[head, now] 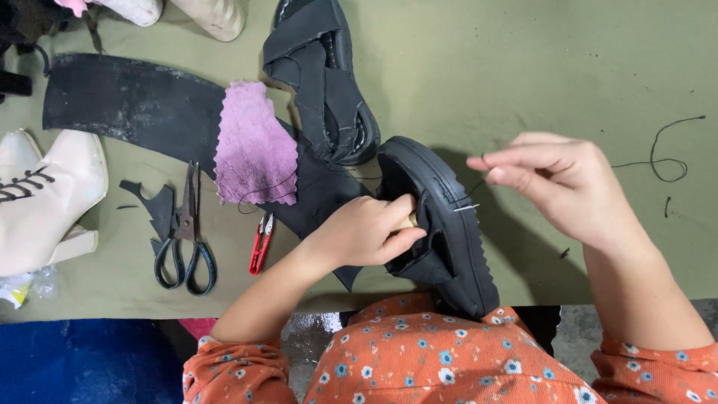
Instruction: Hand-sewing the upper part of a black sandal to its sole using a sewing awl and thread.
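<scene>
A black platform sandal (449, 224) lies on its side at the table's front edge, sole rim facing up. My left hand (366, 232) reaches inside it, gripping a tool with a pale wooden handle (407, 221); a metal needle tip (465, 207) pokes out through the sole edge. My right hand (557, 179) hovers just right of the sandal, fingers pinching a black thread (658, 161) that trails off to the right across the green cloth.
A second black sandal (321, 75) lies behind. A purple cloth (254, 146) rests on a black rubber sheet (134, 105). Black scissors (183, 239) and red thread snips (260, 243) lie at the left, beside a cream lace-up boot (45, 194).
</scene>
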